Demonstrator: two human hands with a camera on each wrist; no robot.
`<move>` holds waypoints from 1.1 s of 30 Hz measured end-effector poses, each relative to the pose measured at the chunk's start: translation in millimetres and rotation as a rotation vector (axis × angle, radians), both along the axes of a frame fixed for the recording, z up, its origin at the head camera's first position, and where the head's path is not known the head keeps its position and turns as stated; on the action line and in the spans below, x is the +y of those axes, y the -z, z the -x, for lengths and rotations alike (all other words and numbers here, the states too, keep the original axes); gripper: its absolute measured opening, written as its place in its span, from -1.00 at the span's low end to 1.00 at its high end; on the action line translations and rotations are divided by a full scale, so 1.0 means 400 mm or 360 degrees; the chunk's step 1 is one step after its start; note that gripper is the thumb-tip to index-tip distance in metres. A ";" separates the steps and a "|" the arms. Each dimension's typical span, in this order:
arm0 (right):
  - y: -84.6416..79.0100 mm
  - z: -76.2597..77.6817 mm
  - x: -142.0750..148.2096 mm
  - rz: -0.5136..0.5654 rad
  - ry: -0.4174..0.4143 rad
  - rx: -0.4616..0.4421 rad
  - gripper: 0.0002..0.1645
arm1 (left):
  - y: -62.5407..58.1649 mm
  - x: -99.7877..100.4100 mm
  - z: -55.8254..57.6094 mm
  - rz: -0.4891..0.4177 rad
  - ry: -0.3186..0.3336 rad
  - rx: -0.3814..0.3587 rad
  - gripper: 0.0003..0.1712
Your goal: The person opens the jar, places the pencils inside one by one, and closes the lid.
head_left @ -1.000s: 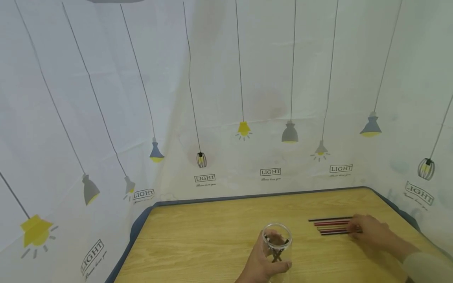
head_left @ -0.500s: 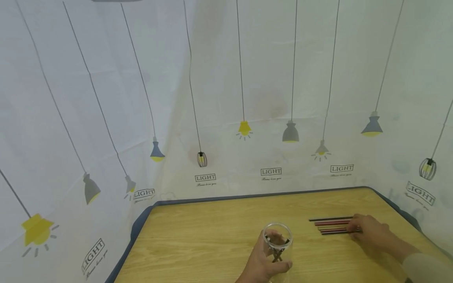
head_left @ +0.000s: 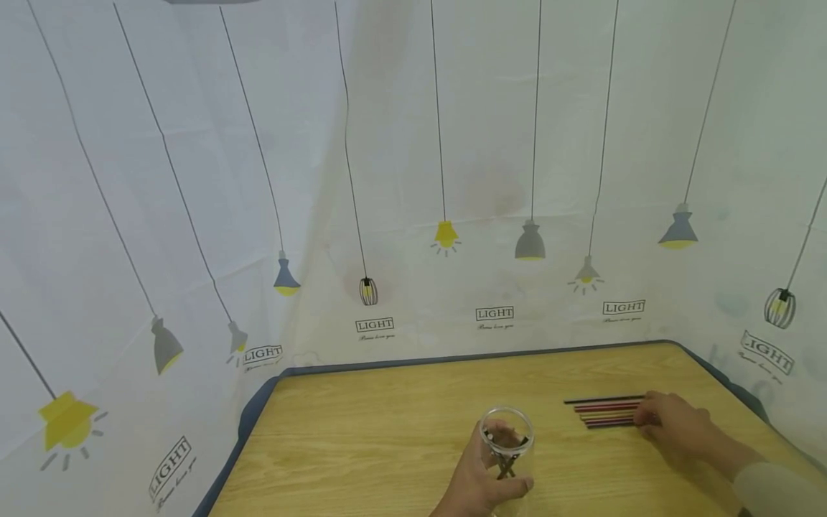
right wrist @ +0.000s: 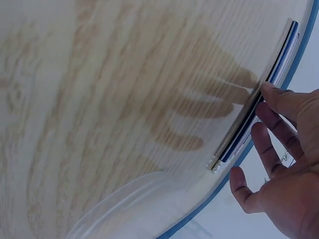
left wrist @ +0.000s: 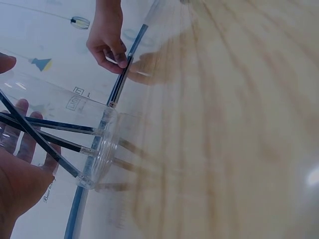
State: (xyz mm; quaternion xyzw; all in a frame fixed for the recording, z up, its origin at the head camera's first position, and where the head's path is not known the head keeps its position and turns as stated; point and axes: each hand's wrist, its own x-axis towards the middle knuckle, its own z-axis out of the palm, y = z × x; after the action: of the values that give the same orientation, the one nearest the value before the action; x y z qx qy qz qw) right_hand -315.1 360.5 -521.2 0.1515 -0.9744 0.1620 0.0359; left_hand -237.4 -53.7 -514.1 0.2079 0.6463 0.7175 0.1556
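My left hand (head_left: 474, 477) grips a clear glass cup (head_left: 526, 459) at the front middle of the table. Inside the cup lean a few dark, slim pencils (left wrist: 50, 149) with silvery ends, crossing each other in the left wrist view. Toward the right, a row of several pencils (head_left: 604, 408) in black, red and yellowish tones lies side by side on the wood. My right hand (head_left: 678, 427) covers their right ends, its thumb and forefinger pinching at the nearest pencil (right wrist: 244, 124). The ring and little fingers stay apart from the row in the right wrist view.
The wood-grain table (head_left: 362, 431) has a dark blue edge (head_left: 413, 365) at its back and sides. White sheeting (head_left: 400, 158) printed with hanging lamps rises behind it. A clear curved rim (right wrist: 114, 199) shows low in the right wrist view.
My right fingers have shifted slightly at the near pencil, whose right end no longer shows beyond them in the head view. The left hand and cup stay where they were.
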 end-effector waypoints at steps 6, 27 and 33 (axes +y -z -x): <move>0.003 0.002 -0.001 -0.0006 -0.0028 0.0068 -0.82 | 0.000 0.001 0.004 0.0010 0.0003 0.0010 -0.32; 0.004 0.008 -0.001 -0.0059 0.0158 -0.0144 -0.84 | -0.002 0.000 -0.001 0.0019 -0.0011 -0.0001 -0.32; -0.004 -0.001 -0.010 -0.0057 0.0128 -0.0131 -0.85 | -0.001 0.000 -0.003 0.0025 -0.0023 -0.0005 -0.32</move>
State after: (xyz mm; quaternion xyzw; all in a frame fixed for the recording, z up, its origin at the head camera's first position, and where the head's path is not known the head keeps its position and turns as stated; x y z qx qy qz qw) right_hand -314.5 356.3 -519.8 0.1060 -0.9831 0.1492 -0.0004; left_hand -236.2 -53.7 -513.6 0.2010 0.6532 0.7138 0.1530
